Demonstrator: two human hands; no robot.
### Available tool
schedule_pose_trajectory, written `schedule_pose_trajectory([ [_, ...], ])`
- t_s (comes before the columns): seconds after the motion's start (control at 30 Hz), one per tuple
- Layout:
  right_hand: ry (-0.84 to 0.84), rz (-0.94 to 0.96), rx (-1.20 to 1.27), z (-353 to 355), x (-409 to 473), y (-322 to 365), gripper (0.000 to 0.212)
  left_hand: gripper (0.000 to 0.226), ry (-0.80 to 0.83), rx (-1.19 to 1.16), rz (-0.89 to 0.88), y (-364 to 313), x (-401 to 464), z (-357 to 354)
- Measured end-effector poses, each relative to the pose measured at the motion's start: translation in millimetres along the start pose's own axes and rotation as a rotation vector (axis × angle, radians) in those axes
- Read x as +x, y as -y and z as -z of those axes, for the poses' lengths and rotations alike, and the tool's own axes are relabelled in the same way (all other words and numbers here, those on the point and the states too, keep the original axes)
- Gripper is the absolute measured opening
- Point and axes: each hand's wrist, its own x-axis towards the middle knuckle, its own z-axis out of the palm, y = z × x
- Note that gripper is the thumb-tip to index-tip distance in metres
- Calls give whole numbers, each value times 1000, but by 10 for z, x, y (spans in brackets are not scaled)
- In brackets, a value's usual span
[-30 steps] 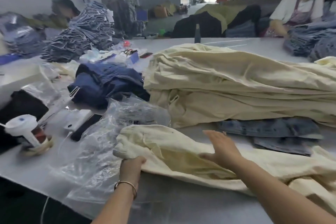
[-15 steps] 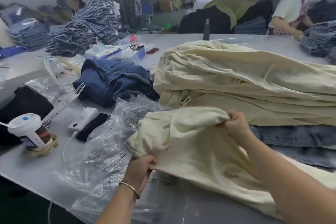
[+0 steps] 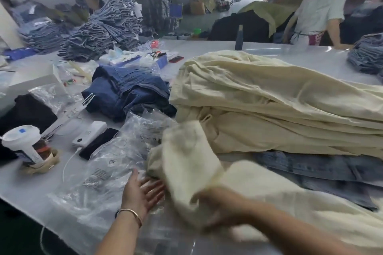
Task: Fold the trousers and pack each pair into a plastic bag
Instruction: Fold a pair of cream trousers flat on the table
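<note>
A pair of cream trousers (image 3: 186,163) lies partly folded on the white table, one end doubled over toward me. My right hand (image 3: 219,207), blurred by motion, grips the folded edge of this pair. My left hand (image 3: 143,190) rests open and flat beside the fold, its fingers on the clear plastic bags (image 3: 107,163) spread to the left. Behind stands a tall stack of cream trousers (image 3: 279,105).
Blue jeans (image 3: 315,167) lie under the cream stack, dark denim (image 3: 128,93) at centre left. A cup (image 3: 24,143), a power bank (image 3: 90,133) and a phone (image 3: 99,143) sit left. Folded jeans piles (image 3: 99,31) and a person in white (image 3: 317,10) are at the far side.
My right hand brought the lifted trouser end down and toward me, doubling it over. My left hand let go of the cloth and now lies open beside it.
</note>
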Motion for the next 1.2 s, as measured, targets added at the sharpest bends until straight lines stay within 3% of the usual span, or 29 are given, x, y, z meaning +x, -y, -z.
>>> schedule_pose_trajectory([
  [0.07, 242, 43, -41, -399, -24, -6, 42, 66, -48, 85, -75, -29, 6, 81],
  [0.13, 334, 24, 89, -534, -52, -14, 36, 80, -45, 229, -155, -61, -38, 113],
  [0.23, 391, 76, 232, -347, -6, -42, 35, 110, -182, 515, -310, -93, -172, 74],
  [0.3, 211, 40, 446, -118, 88, -91, 24, 108, -233, 691, -475, -130, -255, 6],
  [0.37, -205, -65, 557, 84, 251, -259, 14, 85, -226, 864, -552, -168, -286, -45],
  [0.43, -572, -252, 304, 260, 412, -499, 17, 56, -232, 980, -570, -186, -294, -12],
  [0.47, -637, -345, 147, 317, 464, -617, 24, 49, -253, 999, -567, -204, -296, 43],
  [0.6, -448, -506, 0, 284, 671, -1125, 51, 32, -331, 1017, -450, -275, -303, 463],
  [0.67, -366, -522, -50, 241, 751, -1260, 52, 29, -347, 1085, -332, -293, -332, 686],
  [0.77, -380, -508, -23, 187, 876, -1265, 46, 17, -306, 1118, -183, -293, -415, 891],
  [0.93, -192, -426, 48, 84, 1064, -1021, 46, 33, -171, 704, -204, -257, -439, 911],
  [1.1, 26, -503, 149, 141, 967, -891, 70, 12, -92, 817, -390, -242, -485, 720],
  [1.2, -69, -463, 267, 432, 797, -820, 51, 13, -41, 704, -425, -332, -531, 706],
])
